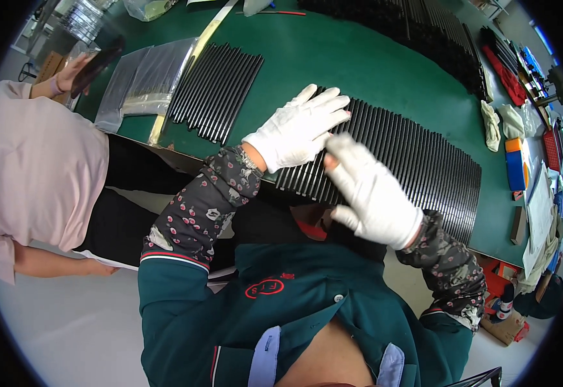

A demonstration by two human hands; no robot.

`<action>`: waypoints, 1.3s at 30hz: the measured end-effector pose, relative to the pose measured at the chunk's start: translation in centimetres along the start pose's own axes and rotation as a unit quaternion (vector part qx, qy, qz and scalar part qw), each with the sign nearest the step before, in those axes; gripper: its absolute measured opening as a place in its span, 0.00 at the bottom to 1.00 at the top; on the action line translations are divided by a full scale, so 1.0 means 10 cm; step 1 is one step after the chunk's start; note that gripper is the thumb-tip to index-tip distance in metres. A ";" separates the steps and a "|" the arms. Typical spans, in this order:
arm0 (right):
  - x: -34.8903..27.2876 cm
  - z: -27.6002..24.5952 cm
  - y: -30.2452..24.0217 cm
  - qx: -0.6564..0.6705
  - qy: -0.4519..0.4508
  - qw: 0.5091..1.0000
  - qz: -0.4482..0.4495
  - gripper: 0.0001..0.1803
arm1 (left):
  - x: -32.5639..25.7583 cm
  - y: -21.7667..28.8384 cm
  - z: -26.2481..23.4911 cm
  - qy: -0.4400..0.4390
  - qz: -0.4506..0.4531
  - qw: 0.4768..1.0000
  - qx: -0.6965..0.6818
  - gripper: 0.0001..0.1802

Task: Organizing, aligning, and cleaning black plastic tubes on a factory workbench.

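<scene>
Black rods (430, 161) lay side by side in a broad row on the green worktop (307, 58), beneath the hands and out to the right of them. Their long axes ran roughly away from the body, near ends toward the waist, while the row itself stretched sideways. The left hand (301, 128), in a white glove, was over the row's left end, palm down, its fingers out flat toward the far right and clamped on nothing visible. The right hand (375, 193), gloved too and blurred, was over the nearer part of the row, its fingers pointing far-left toward the other hand. It was the nearer of the two to the bulk of the row. It too seemed loosely extended; whether it touched the rods, or the left fingertips, could not be told.

Counted, there were two hands and one broad row, its rods too many and too partly covered for a sure number. One smaller batch (217, 90) of similar rods lay left of the left hand, its pieces overlapping too closely to count. Beyond that batch, further left, were clear bags (143, 77), at least two. Well right of the right hand lay two loose gloves (490, 126) and one brown block (517, 224). One dark stack (436, 45) lay beyond both hands.
</scene>
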State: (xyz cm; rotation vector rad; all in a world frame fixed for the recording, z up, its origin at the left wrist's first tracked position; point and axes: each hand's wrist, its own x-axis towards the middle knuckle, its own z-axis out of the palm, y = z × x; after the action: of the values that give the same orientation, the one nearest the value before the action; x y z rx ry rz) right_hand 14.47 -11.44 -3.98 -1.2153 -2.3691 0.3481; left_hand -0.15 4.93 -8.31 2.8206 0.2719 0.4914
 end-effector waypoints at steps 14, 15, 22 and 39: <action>-0.13 0.13 -0.33 0.126 -0.151 0.975 -0.104 0.32 | 0.04 0.04 -0.02 -0.004 -0.014 1.000 0.013 0.26; -0.12 0.02 -0.27 0.068 -0.140 0.982 -0.105 0.32 | 0.03 0.04 -0.03 -0.001 -0.014 1.000 0.016 0.27; -0.23 0.04 -0.18 -0.096 -0.124 0.985 0.069 0.41 | 0.05 0.07 -0.12 -0.064 0.012 0.995 0.079 0.31; 0.07 0.21 -0.35 0.099 -0.154 0.980 -0.076 0.39 | -0.04 -0.03 -0.14 -0.061 0.010 0.995 0.078 0.31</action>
State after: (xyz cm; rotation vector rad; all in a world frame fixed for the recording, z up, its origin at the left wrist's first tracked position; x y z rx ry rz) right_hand 10.65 -12.93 -4.12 -0.9373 -2.5901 0.7491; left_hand -1.05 5.44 -7.23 2.9942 0.2672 0.3121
